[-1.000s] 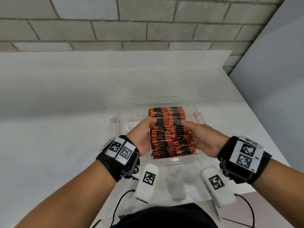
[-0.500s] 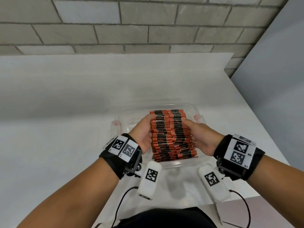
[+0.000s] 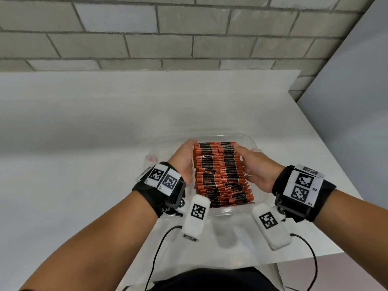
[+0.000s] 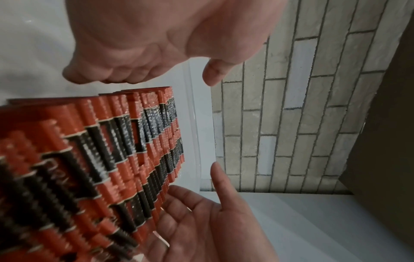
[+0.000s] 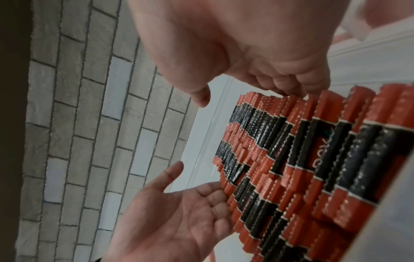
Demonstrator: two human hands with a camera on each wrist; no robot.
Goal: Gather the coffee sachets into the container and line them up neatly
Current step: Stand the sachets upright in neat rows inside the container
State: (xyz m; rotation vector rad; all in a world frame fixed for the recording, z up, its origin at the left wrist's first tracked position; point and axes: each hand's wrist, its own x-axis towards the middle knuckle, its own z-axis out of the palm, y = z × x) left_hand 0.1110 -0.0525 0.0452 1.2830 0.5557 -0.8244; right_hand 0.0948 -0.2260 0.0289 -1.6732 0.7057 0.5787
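Note:
Orange-and-black coffee sachets (image 3: 220,173) stand on edge in two packed rows inside a clear plastic container (image 3: 245,138) near the table's front edge. My left hand (image 3: 185,156) lies along the left side of the rows, its fingers touching the sachet ends (image 4: 100,159). My right hand (image 3: 249,162) lies along the right side, palm inward, with its fingers against the sachets (image 5: 302,159). In the left wrist view the right hand (image 4: 212,221) shows an open palm. In the right wrist view the left hand (image 5: 174,212) does too. Neither hand grips a sachet. The nearest sachets lean and sit unevenly.
The container has red side latches (image 3: 151,158). It rests on a white table (image 3: 84,164) that ends at a brick wall (image 3: 189,38) behind. The table's right edge (image 3: 327,143) borders a grey panel. Cables hang from my wrist cameras near my body.
Both hands have slid a little along the sides of the rows toward the far end of the container. The sachets stay in place between them.

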